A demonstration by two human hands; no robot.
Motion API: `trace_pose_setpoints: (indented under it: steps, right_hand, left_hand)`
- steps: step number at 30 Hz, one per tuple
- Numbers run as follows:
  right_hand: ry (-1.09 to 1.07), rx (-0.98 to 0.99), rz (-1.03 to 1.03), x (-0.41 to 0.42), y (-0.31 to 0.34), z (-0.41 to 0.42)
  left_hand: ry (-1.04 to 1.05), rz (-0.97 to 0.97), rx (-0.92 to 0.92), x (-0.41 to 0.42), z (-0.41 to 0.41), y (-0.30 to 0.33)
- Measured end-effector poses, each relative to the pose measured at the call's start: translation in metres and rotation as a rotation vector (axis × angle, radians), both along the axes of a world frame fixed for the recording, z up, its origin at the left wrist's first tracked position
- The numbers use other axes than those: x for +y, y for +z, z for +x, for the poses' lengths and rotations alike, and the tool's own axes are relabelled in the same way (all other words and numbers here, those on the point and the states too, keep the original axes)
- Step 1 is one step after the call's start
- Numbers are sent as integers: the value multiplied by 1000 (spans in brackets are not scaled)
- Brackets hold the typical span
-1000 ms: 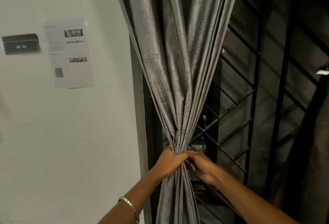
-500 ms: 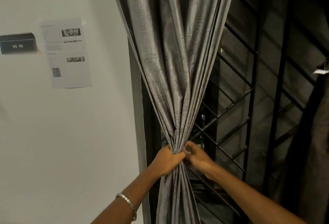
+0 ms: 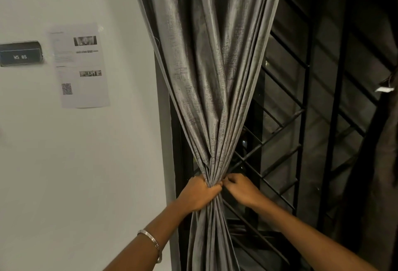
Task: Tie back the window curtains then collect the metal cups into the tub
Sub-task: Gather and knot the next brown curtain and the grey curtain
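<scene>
Head view: left hand point(image 3: 199, 193) clamps the gathered grey satin curtain point(image 3: 213, 89); right hand point(image 3: 241, 187) pinches alongside; tie unfinished, cups unseen.

Grey sheened curtain point(image 3: 206, 72), hanging at window's left side, folds gathered to a narrow waist low down, flaring loose below

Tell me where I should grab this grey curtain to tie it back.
Grip the curtain at its gathered waist, where the folds pinch into one narrow bundle. Come from the wall side, as the left hand does, wrapping around it. The right hand meets it from the window grille side, probably free for a tie.
</scene>
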State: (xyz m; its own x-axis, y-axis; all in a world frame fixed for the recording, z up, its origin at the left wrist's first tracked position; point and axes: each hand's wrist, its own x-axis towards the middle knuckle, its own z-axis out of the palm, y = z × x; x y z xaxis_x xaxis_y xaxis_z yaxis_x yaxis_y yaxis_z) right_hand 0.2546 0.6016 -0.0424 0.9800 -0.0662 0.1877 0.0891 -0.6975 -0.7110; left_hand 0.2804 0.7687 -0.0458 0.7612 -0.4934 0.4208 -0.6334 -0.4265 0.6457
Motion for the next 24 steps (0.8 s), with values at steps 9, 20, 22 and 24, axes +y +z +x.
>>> trace_pose_setpoints:
  steps: [9, 20, 22, 24]
  right_hand:
    - [267, 480, 866, 2, 3, -27]
    - [303, 407, 984, 19, -9, -32]
    - [285, 384, 959, 19, -10, -31]
    - [285, 371, 944, 19, -10, -31]
  left_hand:
    - [180, 344, -410, 5, 2, 15]
    - [217, 202, 254, 2, 3, 11]
    - [147, 67, 308, 4, 3, 8]
    - [59, -10, 409, 4, -1, 9]
